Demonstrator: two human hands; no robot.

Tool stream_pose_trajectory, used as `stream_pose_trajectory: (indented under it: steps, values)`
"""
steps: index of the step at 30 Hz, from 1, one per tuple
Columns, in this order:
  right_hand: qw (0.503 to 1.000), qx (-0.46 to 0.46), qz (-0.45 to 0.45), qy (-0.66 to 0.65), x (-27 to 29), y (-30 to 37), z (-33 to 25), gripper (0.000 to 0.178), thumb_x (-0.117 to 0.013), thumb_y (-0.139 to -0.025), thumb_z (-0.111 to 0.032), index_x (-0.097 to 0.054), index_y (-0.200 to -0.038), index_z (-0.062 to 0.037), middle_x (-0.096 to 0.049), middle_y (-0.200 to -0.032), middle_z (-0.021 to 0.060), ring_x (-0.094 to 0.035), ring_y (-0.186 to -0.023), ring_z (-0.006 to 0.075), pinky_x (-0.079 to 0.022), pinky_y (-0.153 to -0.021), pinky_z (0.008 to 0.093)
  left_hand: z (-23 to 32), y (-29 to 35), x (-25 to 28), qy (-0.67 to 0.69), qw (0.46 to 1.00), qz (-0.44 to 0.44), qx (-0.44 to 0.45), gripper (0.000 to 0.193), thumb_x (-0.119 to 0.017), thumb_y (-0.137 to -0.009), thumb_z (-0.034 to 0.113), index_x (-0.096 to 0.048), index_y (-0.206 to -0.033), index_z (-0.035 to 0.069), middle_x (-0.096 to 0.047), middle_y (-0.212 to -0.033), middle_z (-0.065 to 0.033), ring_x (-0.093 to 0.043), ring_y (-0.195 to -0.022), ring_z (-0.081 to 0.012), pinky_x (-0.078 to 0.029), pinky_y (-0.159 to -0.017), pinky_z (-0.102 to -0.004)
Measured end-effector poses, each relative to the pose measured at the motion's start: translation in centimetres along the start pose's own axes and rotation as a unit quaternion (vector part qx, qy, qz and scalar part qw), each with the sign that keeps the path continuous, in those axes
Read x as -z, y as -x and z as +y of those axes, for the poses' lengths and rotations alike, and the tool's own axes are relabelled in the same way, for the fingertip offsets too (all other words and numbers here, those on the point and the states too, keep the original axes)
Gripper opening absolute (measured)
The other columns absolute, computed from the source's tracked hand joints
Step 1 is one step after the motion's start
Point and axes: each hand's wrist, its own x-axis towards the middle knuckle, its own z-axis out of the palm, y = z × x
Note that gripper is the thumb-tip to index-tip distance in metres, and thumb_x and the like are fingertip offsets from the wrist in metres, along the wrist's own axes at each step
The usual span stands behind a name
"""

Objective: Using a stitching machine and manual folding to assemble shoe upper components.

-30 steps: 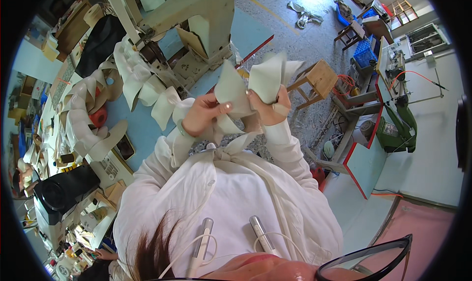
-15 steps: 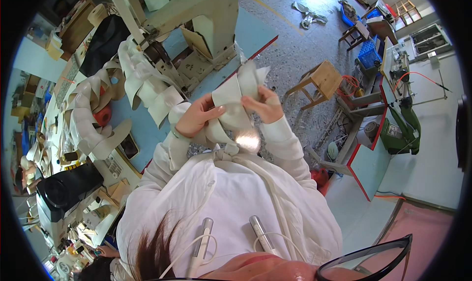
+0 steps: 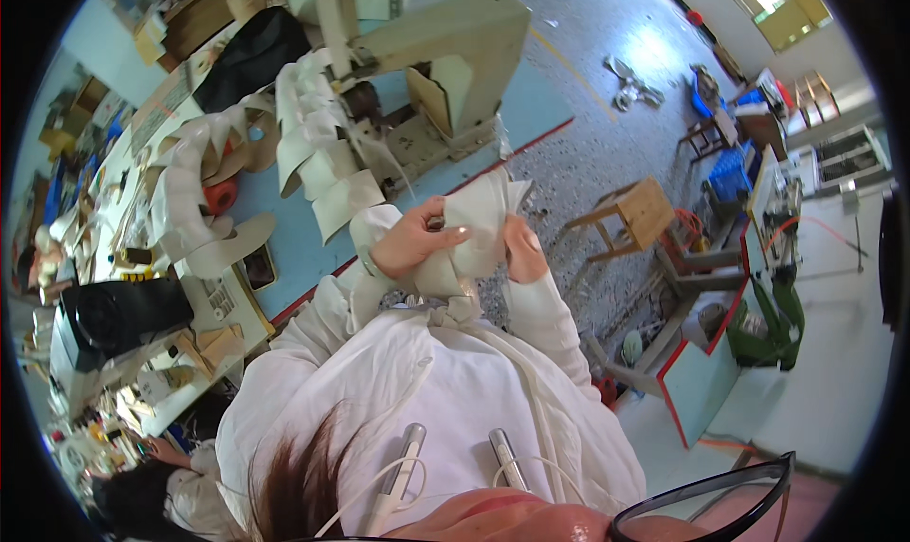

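Observation:
In front of my chest I hold white, leather-like cut pieces (image 3: 477, 221), several of them overlapping, with pointed ends at the top. My left hand (image 3: 415, 242) grips their left side, thumb lying across the front. At the right edge my right hand (image 3: 523, 249) is closed on them, its fingertips partly hidden behind the pieces. To the left, a chain of similar curved white pieces (image 3: 332, 167) lies on the blue tabletop beside a beige sewing machine (image 3: 474, 73). Another curved row of white and tan pieces (image 3: 180, 210) rests further left.
A black speaker-like box (image 3: 118, 316) and a phone-like dark object (image 3: 258, 267) are on the left bench. Behind my right hand stands a wooden stool (image 3: 633, 218) on the speckled floor. A red-edged bench (image 3: 706, 352) is at the right. Another person (image 3: 161, 490) sits lower left.
My right hand has shifted from the front of the white pieces to their right edge. The pieces now face me flatter, and the whole view has turned slightly.

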Motion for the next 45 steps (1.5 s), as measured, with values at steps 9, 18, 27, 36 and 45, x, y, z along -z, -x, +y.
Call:
stream_pose_trajectory:
  steps: [9, 18, 27, 36, 45]
  values:
    - [0.972, 0.070, 0.037, 0.219, -4.2, 2.7, -1.8, 0.045, -0.078, -0.070, -0.009, -0.054, -0.107, -0.0006, -0.064, -0.096, 0.0064, -0.060, -0.084, 0.0123, -0.050, -0.075, 0.0283, 5.8, 2.9, 5.5, -0.422, 0.852, 0.247, -0.190, 0.030, -0.068, -0.082, 0.029, -0.064, -0.096, 0.002, -0.064, -0.086, -0.0099, -0.062, -0.084, -0.0216, -0.047, -0.080, -0.0311]
    - [0.954, 0.049, -0.028, 0.294, -4.0, 5.5, -1.7, 0.050, -0.083, -0.064, -0.013, -0.054, -0.103, 0.0003, -0.062, -0.092, 0.0065, -0.059, -0.081, 0.0132, -0.049, -0.071, 0.0274, 5.3, -5.4, 29.6, -0.669, 0.577, 0.453, -0.120, 0.041, -0.070, -0.072, 0.038, -0.064, -0.109, 0.020, -0.055, -0.122, -0.0070, -0.046, -0.116, -0.0305, -0.033, -0.101, -0.0458]
    - [0.979, 0.019, -0.010, 0.204, -1.1, 7.6, -2.9, 0.048, -0.083, -0.065, -0.010, -0.055, -0.104, -0.0010, -0.062, -0.093, 0.0041, -0.058, -0.082, 0.0102, -0.049, -0.071, 0.0267, 8.4, -4.9, 31.6, -0.590, 0.668, 0.428, -0.150, 0.022, -0.066, -0.078, 0.029, -0.070, -0.091, 0.013, -0.067, -0.086, -0.0076, -0.061, -0.081, -0.0235, -0.048, -0.077, -0.0357]
    - [0.982, -0.015, 0.093, 0.161, 6.5, 8.8, -1.2, 0.048, -0.080, -0.068, -0.009, -0.055, -0.108, -0.0021, -0.065, -0.093, 0.0048, -0.061, -0.081, 0.0124, -0.050, -0.072, 0.0273, 32.1, 7.0, 32.1, -0.103, 0.673, 0.498, -0.537, 0.024, -0.068, -0.084, 0.016, -0.060, -0.095, -0.004, -0.065, -0.089, -0.0090, -0.066, -0.078, -0.0206, -0.052, -0.069, -0.0254]
    - [0.961, 0.100, 0.219, 0.133, 11.6, 10.9, -6.4, 0.045, -0.074, -0.068, -0.001, -0.057, -0.110, -0.0013, -0.064, -0.098, 0.0074, -0.061, -0.086, 0.0153, -0.050, -0.075, 0.0303, 27.9, 13.6, 23.5, -0.805, 0.375, 0.440, 0.135, 0.031, -0.054, -0.083, 0.030, -0.062, -0.104, 0.010, -0.063, -0.101, -0.0165, -0.061, -0.094, -0.0371, -0.049, -0.078, -0.0414]
